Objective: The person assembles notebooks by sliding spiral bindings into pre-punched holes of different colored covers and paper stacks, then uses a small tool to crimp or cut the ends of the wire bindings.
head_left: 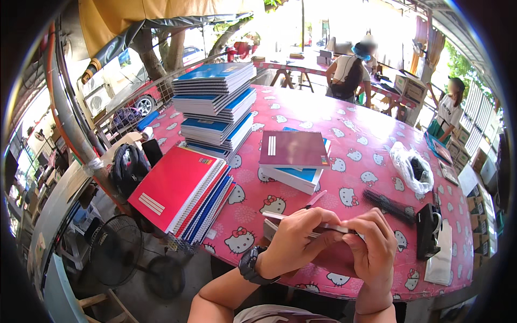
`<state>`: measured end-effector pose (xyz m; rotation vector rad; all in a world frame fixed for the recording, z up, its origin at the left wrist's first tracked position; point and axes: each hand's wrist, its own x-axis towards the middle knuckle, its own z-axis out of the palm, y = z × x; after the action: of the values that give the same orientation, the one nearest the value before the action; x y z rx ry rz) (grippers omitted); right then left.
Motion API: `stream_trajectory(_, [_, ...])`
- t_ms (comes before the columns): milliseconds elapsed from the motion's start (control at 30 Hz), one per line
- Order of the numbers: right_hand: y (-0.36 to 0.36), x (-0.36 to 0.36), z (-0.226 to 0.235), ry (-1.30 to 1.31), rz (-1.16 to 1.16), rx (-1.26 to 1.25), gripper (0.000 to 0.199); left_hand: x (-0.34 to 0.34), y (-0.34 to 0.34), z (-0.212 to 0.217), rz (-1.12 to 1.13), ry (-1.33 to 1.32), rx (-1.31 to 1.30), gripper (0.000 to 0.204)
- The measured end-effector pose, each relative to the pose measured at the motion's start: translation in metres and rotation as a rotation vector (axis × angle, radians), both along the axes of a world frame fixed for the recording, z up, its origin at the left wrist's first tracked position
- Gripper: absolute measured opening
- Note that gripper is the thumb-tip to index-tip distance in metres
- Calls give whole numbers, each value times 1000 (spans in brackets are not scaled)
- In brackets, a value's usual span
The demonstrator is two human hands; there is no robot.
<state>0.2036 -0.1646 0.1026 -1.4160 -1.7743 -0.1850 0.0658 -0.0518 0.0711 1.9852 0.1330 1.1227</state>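
Observation:
Both of my hands are closed together over the near edge of the table. My left hand, with a black watch on its wrist, grips what looks like a maroon-covered notebook with pale page edges. My right hand pinches the same notebook's edge with thumb and fingers. The hands hide much of it. Just beyond lies a pink, pen-like tool. Farther off, a maroon spiral notebook rests on a small pile of blue-covered notebooks.
Left stand a tall stack of blue spiral notebooks and a red-topped notebook pile. Right are a long black ridged object, a plastic bag and a black box-like object. A fan stands left; people are beyond the table.

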Motion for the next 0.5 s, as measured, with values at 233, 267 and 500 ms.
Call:
stream_trajectory(233, [-22, 69, 2, 280, -275, 408, 55, -124, 94, 0, 843, -459, -212, 32])
stream_trajectory(267, [-26, 81, -4, 291, -275, 415, 55, -145, 100, 23, 842, -454, -200, 32])
stream_trajectory(500, [11, 121, -115, 493, -314, -183, 13, -212, 197, 150, 1274, 90, 524, 32])
